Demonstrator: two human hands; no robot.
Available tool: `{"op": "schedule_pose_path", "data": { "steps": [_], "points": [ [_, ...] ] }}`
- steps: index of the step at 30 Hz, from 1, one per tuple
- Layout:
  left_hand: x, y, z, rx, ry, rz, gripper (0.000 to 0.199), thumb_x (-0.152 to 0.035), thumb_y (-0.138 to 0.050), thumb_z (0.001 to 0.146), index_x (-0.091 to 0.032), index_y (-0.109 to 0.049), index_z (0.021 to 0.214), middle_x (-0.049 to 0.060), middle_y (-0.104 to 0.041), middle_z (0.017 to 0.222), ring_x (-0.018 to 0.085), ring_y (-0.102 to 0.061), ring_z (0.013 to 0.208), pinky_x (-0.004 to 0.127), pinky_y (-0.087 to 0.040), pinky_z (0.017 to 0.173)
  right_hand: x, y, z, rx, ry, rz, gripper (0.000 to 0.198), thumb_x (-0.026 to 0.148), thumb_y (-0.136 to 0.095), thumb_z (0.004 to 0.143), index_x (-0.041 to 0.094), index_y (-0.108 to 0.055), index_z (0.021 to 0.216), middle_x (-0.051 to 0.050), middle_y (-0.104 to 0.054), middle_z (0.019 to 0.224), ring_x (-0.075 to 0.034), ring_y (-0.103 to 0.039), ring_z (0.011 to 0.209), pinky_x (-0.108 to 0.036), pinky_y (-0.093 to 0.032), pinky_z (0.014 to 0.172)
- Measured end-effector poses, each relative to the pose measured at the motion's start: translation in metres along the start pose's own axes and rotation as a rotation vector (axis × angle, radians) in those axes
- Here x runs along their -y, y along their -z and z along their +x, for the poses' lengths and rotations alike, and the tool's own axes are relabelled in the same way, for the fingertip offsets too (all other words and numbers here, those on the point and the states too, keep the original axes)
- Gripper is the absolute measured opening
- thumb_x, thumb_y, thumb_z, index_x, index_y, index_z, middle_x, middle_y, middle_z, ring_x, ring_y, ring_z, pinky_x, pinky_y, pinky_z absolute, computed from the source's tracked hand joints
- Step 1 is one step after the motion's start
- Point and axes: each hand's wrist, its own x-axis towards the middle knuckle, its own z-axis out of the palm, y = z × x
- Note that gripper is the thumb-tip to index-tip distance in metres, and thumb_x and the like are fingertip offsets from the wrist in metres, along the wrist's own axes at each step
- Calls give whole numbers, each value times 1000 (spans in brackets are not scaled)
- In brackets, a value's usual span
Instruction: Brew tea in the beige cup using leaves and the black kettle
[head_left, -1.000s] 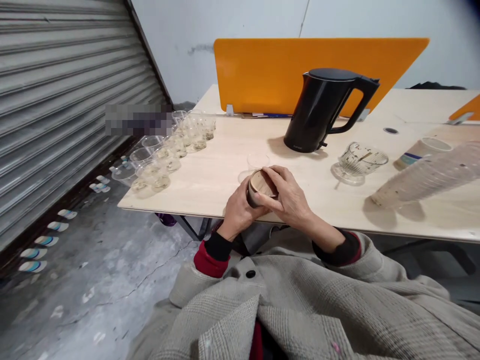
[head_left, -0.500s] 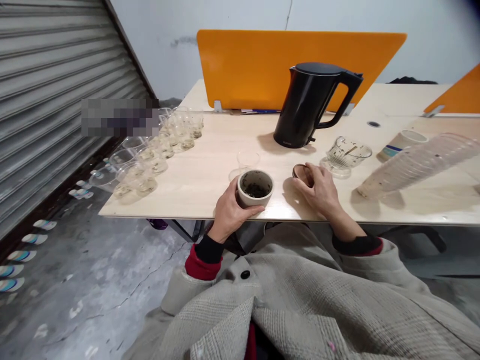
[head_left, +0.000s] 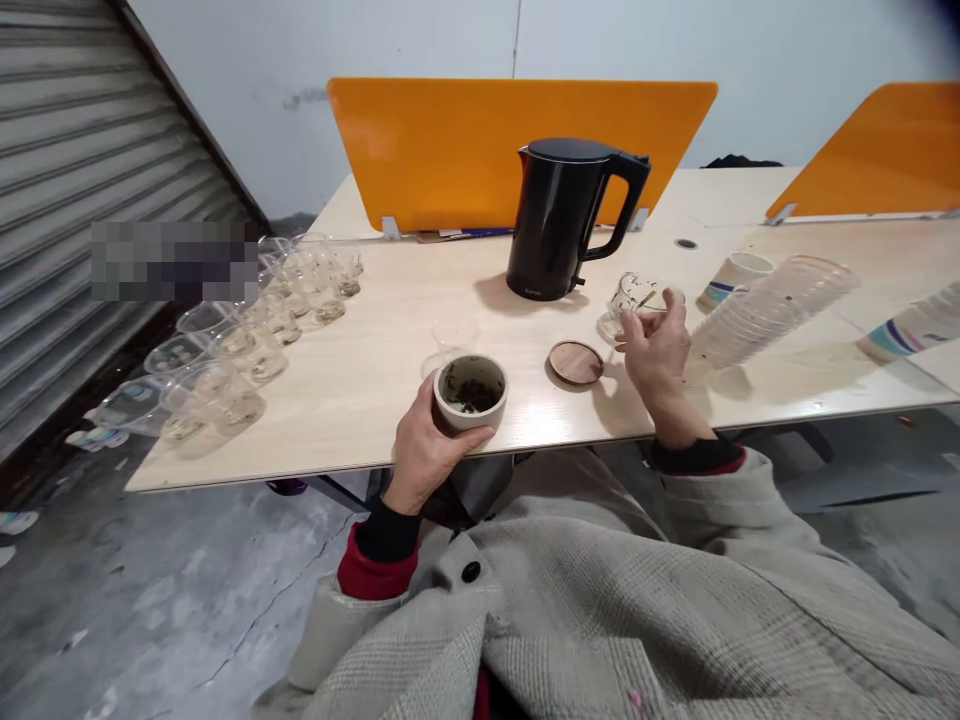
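My left hand (head_left: 427,445) wraps round the side of a pale ceramic cup (head_left: 471,428), tilted towards me near the table's front edge. Dark wet tea leaves (head_left: 475,396) lie at its bottom. My right hand (head_left: 658,350) is raised with fingers curved and apart, just in front of a ribbed glass (head_left: 624,300); I see nothing held in it. Dark leaf bits and a small light stick (head_left: 646,298) show at the glass, which the hand partly hides. Between the hands, a round wooden lid or coaster (head_left: 576,362) rests flat on the table.
A black electric kettle (head_left: 556,220) stands behind the lid. One clear plastic cup (head_left: 454,336) is beyond the ceramic cup. Several plastic cups (head_left: 240,390) with leaves line the left edge. Stacked clear cups (head_left: 780,310) and paper cups (head_left: 919,325) lie right. An orange divider (head_left: 450,150) stands behind.
My right hand has let go of the wooden disc, which now lies flat, and has moved up and right to the ribbed glass. My left hand still holds the ceramic cup. The view has shifted right.
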Motion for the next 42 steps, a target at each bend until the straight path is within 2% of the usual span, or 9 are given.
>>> {"op": "schedule_pose_path", "data": {
  "steps": [2, 5, 8, 14, 19, 24, 29, 33, 42],
  "points": [
    [0, 0, -1, -2, -9, -14, 90, -49, -94, 74, -24, -53, 150, 10, -71, 145, 33, -70, 132, 45, -59, 110, 3, -4, 14, -1, -24, -14, 68, 54, -57, 97, 13, -50, 150, -12, -75, 95, -28, -73, 71, -47, -62, 71],
    [0, 0, -2, -3, -11, -48, 91, -49, -95, 73, -25, -54, 151, 10, -70, 147, 33, -68, 136, 46, -57, 114, 12, -10, 31, -17, -60, -42, 34, 41, -50, 101, 17, -65, 120, -9, -72, 89, -23, -70, 66, -42, -58, 69],
    [-1, 1, -2, 2, -11, -93, 93, -50, -96, 72, -24, -55, 151, 11, -68, 150, 33, -66, 139, 46, -55, 117, 20, -8, 38, -55, -51, -72, 19, 28, -48, 101, 19, -64, 99, -6, -70, 80, -18, -66, 62, -36, -55, 71],
    [-3, 2, -3, 22, -12, -118, 93, -52, -95, 73, -24, -54, 151, 11, -69, 149, 33, -66, 138, 47, -53, 119, 38, 18, 18, -238, 161, -18, 29, 35, -41, 107, 18, -64, 107, -5, -70, 78, -15, -68, 59, -30, -48, 57],
    [1, 2, -5, 24, -44, -116, 98, -57, -95, 73, -23, -51, 154, 13, -65, 153, 34, -63, 142, 50, -51, 121, 89, 52, -27, -462, 321, 279, 34, 52, -44, 104, 25, -64, 98, -2, -63, 75, -16, -62, 54, -35, -46, 48],
    [4, 2, -9, 14, -103, -116, 101, -64, -92, 75, -23, -49, 156, 15, -64, 155, 35, -63, 143, 52, -51, 122, 139, 72, -71, -275, 288, 610, 15, 37, -63, 94, 29, -69, 82, 2, -52, 61, -16, -50, 42, -35, -40, 39],
    [8, -1, -11, -24, -192, -99, 104, -67, -93, 73, -27, -47, 157, 14, -65, 153, 35, -65, 141, 54, -53, 120, 148, 75, -103, 295, 352, 658, 21, 17, -56, 105, 26, -75, 106, 1, -68, 73, -15, -66, 56, -32, -53, 50],
    [10, 0, -12, -28, -249, -76, 104, -66, -93, 74, -27, -46, 158, 13, -65, 153, 35, -65, 140, 53, -54, 119, 146, 65, -106, 590, 537, 426, 19, 12, -52, 109, 23, -67, 112, 5, -69, 77, -7, -67, 62, -21, -55, 63],
    [10, 1, -12, -29, -291, -89, 105, -71, -91, 73, -29, -46, 158, 12, -67, 150, 34, -68, 136, 50, -58, 114, 148, 38, -106, 774, 827, 248, 20, 13, -44, 107, 23, -61, 114, -1, -69, 86, -13, -61, 65, -26, -50, 60]
  ]
}}
